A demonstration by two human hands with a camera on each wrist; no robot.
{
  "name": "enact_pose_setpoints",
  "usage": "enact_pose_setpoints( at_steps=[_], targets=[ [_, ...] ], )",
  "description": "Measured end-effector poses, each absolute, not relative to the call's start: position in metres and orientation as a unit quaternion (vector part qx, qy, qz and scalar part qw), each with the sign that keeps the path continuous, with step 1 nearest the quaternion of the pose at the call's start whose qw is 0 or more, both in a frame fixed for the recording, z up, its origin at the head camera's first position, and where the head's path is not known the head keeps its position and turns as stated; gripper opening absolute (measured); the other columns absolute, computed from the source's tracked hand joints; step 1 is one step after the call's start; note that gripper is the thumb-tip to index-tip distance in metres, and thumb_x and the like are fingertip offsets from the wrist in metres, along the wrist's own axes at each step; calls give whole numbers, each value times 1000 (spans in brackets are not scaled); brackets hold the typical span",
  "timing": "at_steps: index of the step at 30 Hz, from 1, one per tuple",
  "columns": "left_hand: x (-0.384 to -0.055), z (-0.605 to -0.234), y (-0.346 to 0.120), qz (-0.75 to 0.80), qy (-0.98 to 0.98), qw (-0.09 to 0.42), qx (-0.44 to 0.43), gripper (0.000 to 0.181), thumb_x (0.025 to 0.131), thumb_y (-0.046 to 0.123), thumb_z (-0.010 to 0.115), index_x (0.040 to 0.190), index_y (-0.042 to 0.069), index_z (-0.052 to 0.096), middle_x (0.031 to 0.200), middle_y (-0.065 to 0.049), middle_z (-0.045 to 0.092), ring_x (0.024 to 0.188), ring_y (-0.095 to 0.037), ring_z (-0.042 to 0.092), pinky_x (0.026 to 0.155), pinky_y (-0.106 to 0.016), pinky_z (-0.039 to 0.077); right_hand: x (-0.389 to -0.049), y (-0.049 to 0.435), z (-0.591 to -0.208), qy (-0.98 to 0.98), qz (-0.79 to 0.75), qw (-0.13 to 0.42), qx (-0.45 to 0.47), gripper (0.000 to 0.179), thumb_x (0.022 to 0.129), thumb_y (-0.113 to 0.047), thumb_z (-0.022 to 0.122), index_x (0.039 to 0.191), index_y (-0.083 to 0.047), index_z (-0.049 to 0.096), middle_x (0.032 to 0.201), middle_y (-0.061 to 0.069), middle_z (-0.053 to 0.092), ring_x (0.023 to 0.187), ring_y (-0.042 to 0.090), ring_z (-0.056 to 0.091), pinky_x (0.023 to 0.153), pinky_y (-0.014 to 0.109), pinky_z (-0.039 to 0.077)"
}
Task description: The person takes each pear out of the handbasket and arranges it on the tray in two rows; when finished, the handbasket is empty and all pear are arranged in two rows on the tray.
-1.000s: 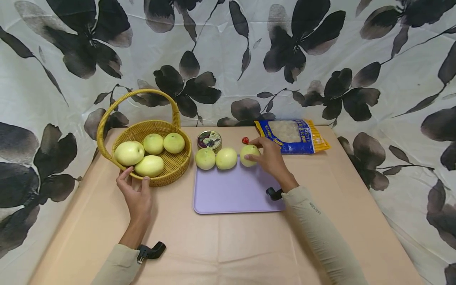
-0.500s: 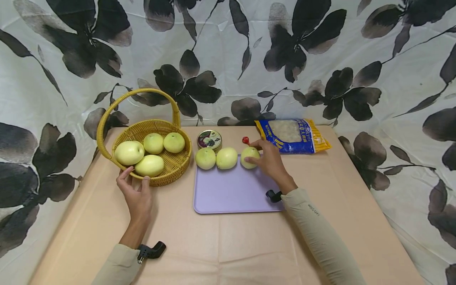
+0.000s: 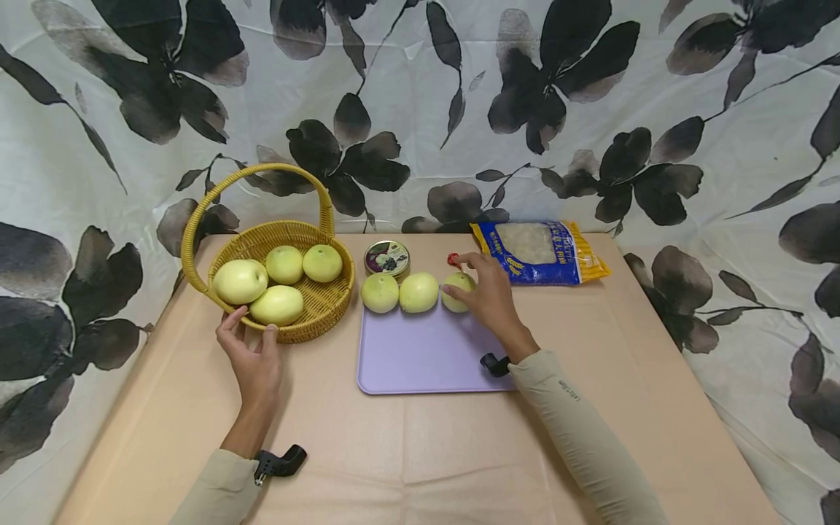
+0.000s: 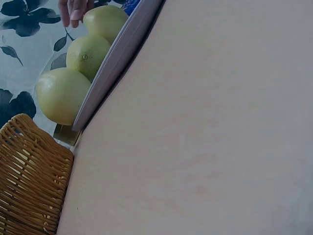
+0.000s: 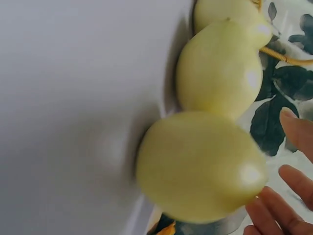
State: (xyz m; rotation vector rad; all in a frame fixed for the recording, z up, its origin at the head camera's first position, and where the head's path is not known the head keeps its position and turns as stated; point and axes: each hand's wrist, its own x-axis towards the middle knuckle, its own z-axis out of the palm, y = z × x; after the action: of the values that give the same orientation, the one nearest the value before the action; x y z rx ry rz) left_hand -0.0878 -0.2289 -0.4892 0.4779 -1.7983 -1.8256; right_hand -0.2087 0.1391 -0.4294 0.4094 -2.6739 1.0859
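My left hand (image 3: 251, 364) holds the front rim of the yellow wicker basket (image 3: 328, 321), with the thumb against its outer wall. Several pale yellow-green apples (image 3: 277, 306) lie in the basket. On the back edge of the lilac tray (image 3: 426, 357), three more apples stand in a row: a left one (image 3: 379, 293), a middle one (image 3: 418, 293) and a right one (image 3: 454, 297). My right hand (image 3: 492, 295) is around the right apple, partly covering it. In the right wrist view, its spread fingers (image 5: 296, 183) stand mostly off that apple (image 5: 200, 169), one fingertip right at its side.
A round tin (image 3: 387, 259) with a fruit picture stands behind the left apples. A small red thing (image 3: 453, 259) lies behind the right apple. The blue and yellow food bag (image 3: 534, 255) is at the back right. A flowered cloth (image 3: 420, 87) hangs behind the table.
My right fingers have loosened from the right apple and moved slightly left and up, over its back. The left hand and the basket keep their place.
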Motion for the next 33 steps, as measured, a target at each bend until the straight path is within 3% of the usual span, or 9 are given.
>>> enact_pose_setpoints(
  at_steps=[10, 20, 33],
  targets=[
    [-87, -489, -229, -679, -662, 269, 171, 60, 104, 2, 55, 157, 14, 30, 178, 2, 4, 162, -21, 17, 126, -52, 34, -202, 107, -417, -870, 407, 186, 207, 57, 78, -23, 97, 128, -9, 73, 123, 14, 72, 115, 33, 67, 100, 48, 52],
    [-88, -490, -230, -672, -668, 267, 174, 60, 104, 3, 56, 158, 13, 29, 178, 2, 5, 162, -22, 17, 126, -54, 34, -201, 67, -417, -861, 422, 162, 231, 59, 79, -32, 96, 129, -12, 72, 126, 8, 73, 116, 30, 67, 101, 47, 52],
    [-87, -489, -230, -667, -675, 262, 175, 60, 105, 4, 55, 157, 13, 29, 178, 4, 5, 163, -22, 17, 125, -54, 34, -199, 18, -423, -829, 459, 143, 286, 55, 80, -29, 96, 126, -10, 72, 124, 6, 74, 116, 25, 70, 104, 40, 54]
  ],
)
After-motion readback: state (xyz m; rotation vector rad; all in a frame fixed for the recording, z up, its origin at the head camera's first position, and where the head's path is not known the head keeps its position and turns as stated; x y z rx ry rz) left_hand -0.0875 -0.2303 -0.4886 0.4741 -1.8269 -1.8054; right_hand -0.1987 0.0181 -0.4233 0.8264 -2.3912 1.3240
